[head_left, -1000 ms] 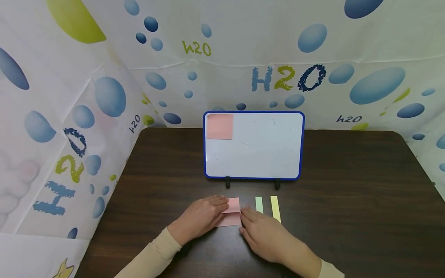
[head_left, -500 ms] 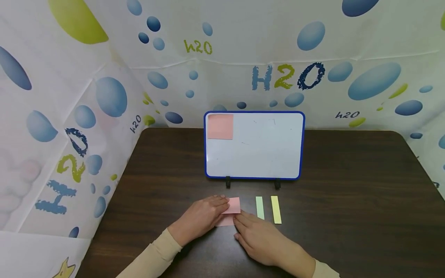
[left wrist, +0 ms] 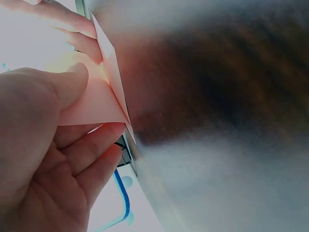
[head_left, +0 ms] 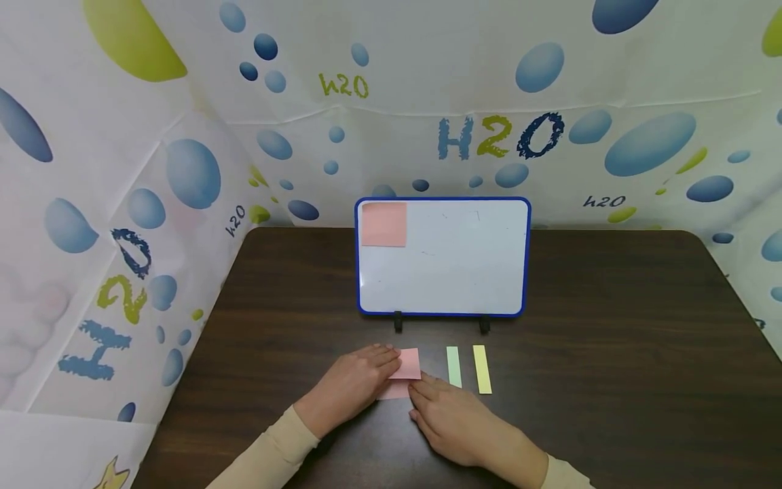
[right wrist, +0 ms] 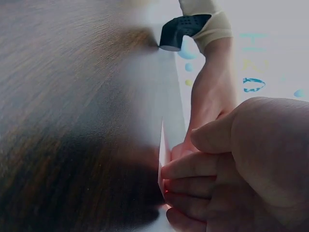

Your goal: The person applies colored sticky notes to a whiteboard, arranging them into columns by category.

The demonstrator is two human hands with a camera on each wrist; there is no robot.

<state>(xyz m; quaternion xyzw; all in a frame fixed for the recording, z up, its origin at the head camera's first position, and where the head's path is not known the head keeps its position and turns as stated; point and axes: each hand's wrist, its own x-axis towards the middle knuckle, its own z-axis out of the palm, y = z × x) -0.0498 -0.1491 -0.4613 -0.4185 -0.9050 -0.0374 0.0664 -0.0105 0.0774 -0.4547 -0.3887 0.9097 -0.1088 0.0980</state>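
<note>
A pink sticky note (head_left: 406, 364) lies on the table in front of the whiteboard, its far part raised from the near part along a crease-like line. My left hand (head_left: 360, 373) is at its left side; in the left wrist view the thumb lies over the raised pink flap (left wrist: 91, 104), with fingers behind it. My right hand (head_left: 455, 420) rests with extended fingers on the note's near right part. In the right wrist view the fingertips (right wrist: 176, 186) touch the thin pink edge. Part of the note is hidden under both hands.
A blue-framed whiteboard (head_left: 452, 272) stands behind on black feet, with a pink square note (head_left: 384, 225) at its upper left. A green paper strip (head_left: 453, 367) and a yellow strip (head_left: 482, 369) lie right of the hands on the dark table (head_left: 611, 353).
My right hand has shifted left, from beside the pink note onto its near right part, uncovering more of the green and yellow strips. The left hand stays in place.
</note>
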